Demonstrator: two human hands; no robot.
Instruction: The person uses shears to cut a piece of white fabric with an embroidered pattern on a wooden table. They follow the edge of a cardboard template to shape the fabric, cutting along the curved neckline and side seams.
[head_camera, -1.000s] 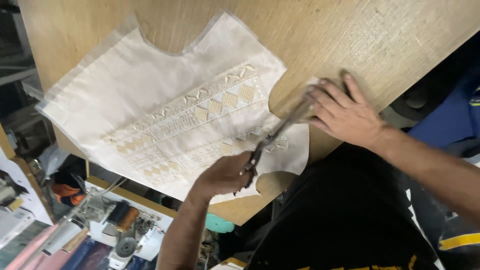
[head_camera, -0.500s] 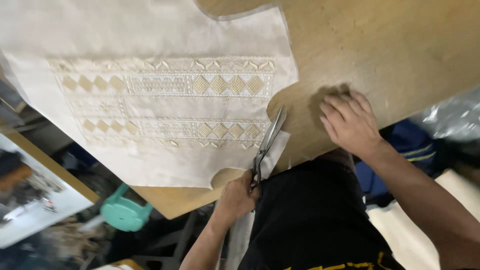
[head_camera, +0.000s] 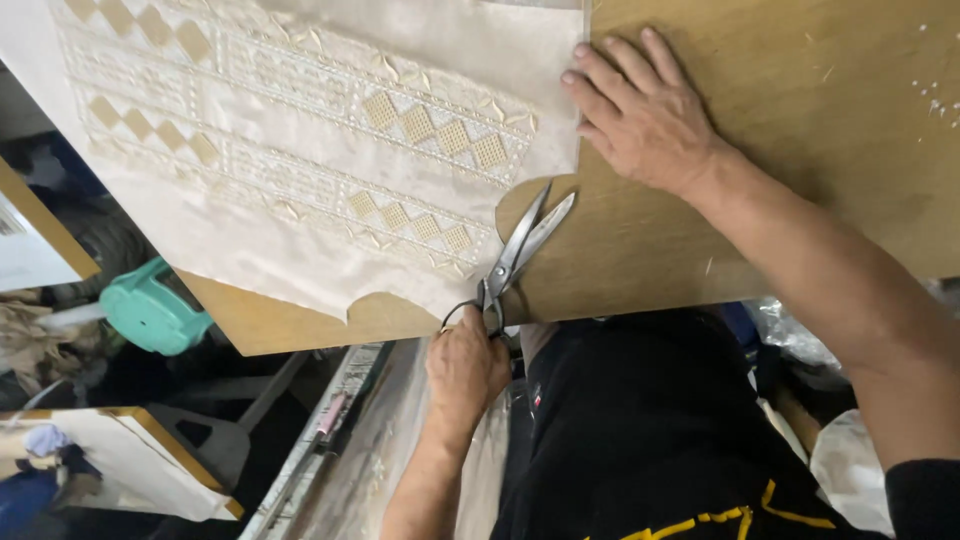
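A cream cloth panel (head_camera: 300, 130) with embroidered bands of diamond shapes lies flat on a brown wooden table (head_camera: 780, 130). My right hand (head_camera: 645, 115) presses palm down on the table at the cloth's right edge, its fingertips on the fabric. My left hand (head_camera: 465, 365) is below the table's front edge and grips the handles of long steel scissors (head_camera: 520, 250). The blades are parted and point up and to the right, along the curved lower right edge of the cloth.
A teal plastic stool (head_camera: 150, 312) stands below the table at left. A white board with a wooden edge (head_camera: 130, 460) sits lower left. A pale strip of fabric (head_camera: 385, 450) hangs under the table beside my black-clad body. Plastic bags (head_camera: 850, 460) lie at right.
The view has closed in on the cloth's lower right corner. My right hand has shifted from bare table onto the cloth's edge. The scissors have stayed at the cloth's curved edge, and their blades now show parted.
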